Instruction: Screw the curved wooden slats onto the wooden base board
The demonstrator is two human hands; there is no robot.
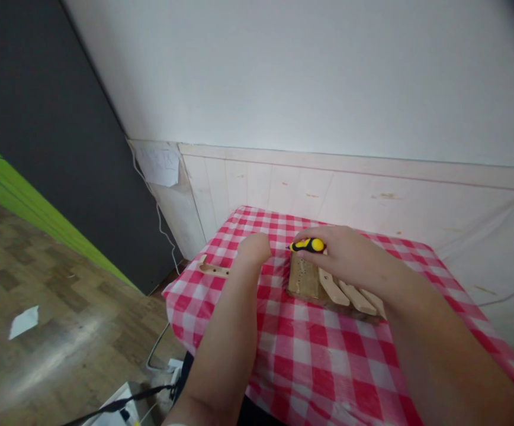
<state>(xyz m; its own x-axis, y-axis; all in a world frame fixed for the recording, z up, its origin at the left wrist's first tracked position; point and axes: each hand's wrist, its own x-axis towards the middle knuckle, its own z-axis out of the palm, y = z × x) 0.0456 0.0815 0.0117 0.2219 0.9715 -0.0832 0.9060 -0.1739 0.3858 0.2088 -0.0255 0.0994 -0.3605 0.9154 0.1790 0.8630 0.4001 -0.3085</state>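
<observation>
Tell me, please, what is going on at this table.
A person's right hand holds a yellow-and-black tool, tip pointing left, near the far edge of a wooden block bearing curved wooden pieces. The left hand is left of the block; whether it holds anything is hidden. Farther left, a holed wooden piece lies on the checked tablecloth.

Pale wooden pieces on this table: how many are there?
4: one pale piece left of the left hand, three pale pieces side by side on the darker wooden block. The right hand may hide others.
</observation>
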